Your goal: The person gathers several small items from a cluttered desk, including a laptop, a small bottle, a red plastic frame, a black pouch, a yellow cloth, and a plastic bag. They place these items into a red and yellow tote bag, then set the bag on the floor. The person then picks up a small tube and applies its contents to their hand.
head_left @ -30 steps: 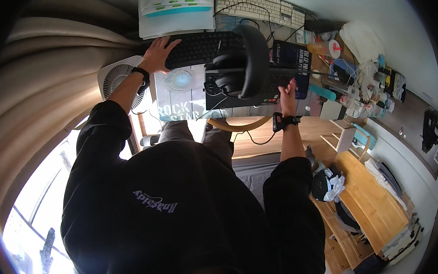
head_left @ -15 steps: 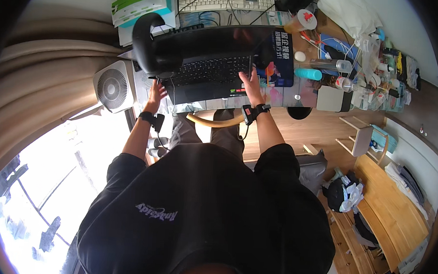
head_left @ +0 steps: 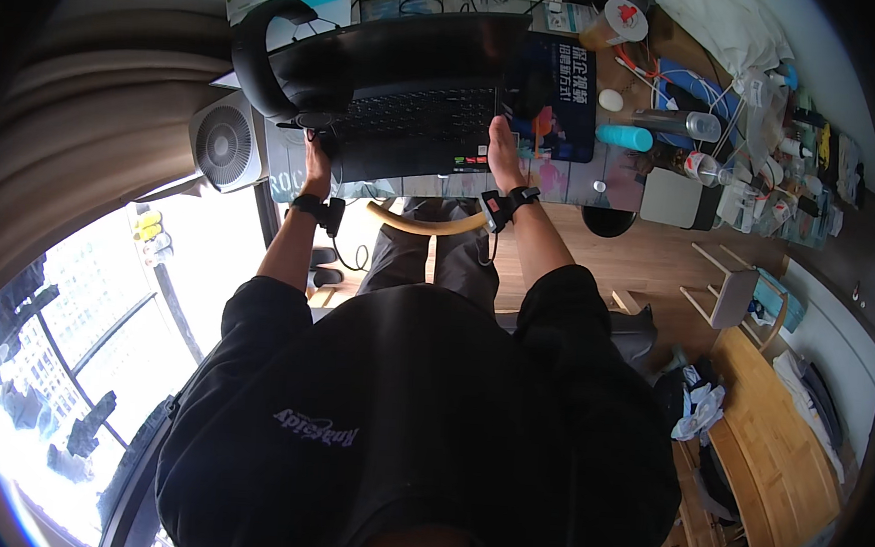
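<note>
While hands [head_left: 505,160] hold a laptop [head_left: 410,157], white-lettered mat [head_left: 569,116], lettered shirt [head_left: 420,403]

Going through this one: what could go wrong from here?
The headphones at the laptop's left side, close to the left hand, might slide off if the laptop tips. The lidded drink cup, beyond the laptop's right side, could spill if the laptop or right hand bumps it.
</note>
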